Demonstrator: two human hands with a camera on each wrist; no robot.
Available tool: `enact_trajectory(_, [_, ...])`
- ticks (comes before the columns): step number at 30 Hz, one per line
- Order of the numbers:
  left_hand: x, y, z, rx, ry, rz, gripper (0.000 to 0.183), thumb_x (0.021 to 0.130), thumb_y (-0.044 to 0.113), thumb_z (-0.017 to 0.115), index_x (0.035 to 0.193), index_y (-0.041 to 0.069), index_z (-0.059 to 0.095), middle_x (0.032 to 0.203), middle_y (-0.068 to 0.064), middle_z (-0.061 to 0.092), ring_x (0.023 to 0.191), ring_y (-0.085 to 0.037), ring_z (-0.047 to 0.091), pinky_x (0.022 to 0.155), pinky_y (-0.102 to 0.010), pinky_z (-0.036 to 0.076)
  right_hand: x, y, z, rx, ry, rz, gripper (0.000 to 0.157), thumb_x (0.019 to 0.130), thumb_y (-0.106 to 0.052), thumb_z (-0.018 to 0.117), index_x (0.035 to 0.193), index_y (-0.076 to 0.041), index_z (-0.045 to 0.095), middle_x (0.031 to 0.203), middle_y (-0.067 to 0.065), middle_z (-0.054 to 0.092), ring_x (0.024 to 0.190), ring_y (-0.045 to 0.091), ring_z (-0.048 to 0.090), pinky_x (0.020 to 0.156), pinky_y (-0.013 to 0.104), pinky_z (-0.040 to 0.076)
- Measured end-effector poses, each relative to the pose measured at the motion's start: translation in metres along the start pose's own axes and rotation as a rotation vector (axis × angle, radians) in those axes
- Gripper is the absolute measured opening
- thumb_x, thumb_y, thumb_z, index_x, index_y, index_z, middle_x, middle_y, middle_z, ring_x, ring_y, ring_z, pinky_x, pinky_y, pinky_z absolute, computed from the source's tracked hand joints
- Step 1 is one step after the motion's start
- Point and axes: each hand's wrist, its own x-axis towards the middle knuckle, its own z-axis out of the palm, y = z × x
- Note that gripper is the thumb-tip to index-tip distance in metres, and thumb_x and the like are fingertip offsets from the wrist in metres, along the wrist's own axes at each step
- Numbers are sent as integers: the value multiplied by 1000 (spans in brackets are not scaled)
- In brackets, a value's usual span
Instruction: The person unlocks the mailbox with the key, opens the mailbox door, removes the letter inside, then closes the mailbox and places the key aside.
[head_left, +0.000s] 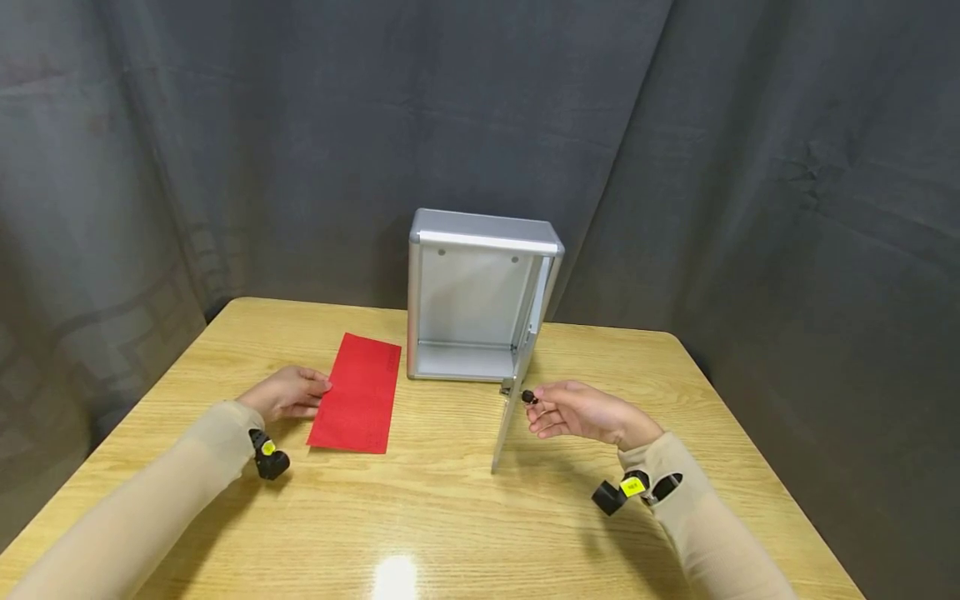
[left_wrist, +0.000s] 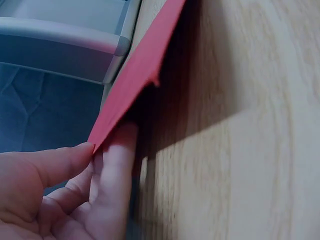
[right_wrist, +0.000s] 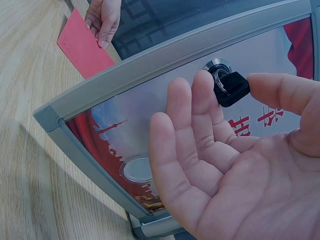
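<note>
My left hand (head_left: 288, 392) pinches the left edge of a flat red paper (head_left: 356, 396), thumb on top and fingers beneath. The paper's near edge is lifted slightly off the table in the left wrist view. A silver-framed box (head_left: 487, 226) stands upright at the back, its inside bare. Its door (head_left: 506, 429) swings out toward me on the right side, seen nearly edge-on. Between thumb and index finger, my right hand (head_left: 581, 411) pinches a black-headed key (right_wrist: 233, 90). That key sits in the door's round lock (right_wrist: 218, 65); its blade is hidden.
Everything stands on a wooden table (head_left: 450, 508) with rounded far corners. Dark grey curtains (head_left: 375, 125) hang behind and at both sides. The printed door face shows red drapes and a round white disc (right_wrist: 137, 168).
</note>
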Motion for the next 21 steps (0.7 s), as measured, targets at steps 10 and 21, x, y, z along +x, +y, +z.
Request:
enact_trajectory(10, [0, 1, 1, 103, 63, 16, 33, 95, 10, 60, 117, -13, 54, 86, 0, 62, 71, -8, 59, 68, -24, 57, 0, 1, -1, -4, 4, -3, 23, 105, -17, 35, 105, -3, 53, 92, -1, 64, 87, 10, 66, 85, 28, 55])
enact_trajectory(21, [6, 5, 7, 341, 186, 15, 20, 91, 14, 66, 91, -4, 59, 74, -5, 59, 62, -12, 59, 60, -25, 55, 1, 2, -1, 5, 2, -2, 22, 104, -17, 36, 104, -3, 53, 92, -1, 64, 86, 10, 66, 85, 28, 55])
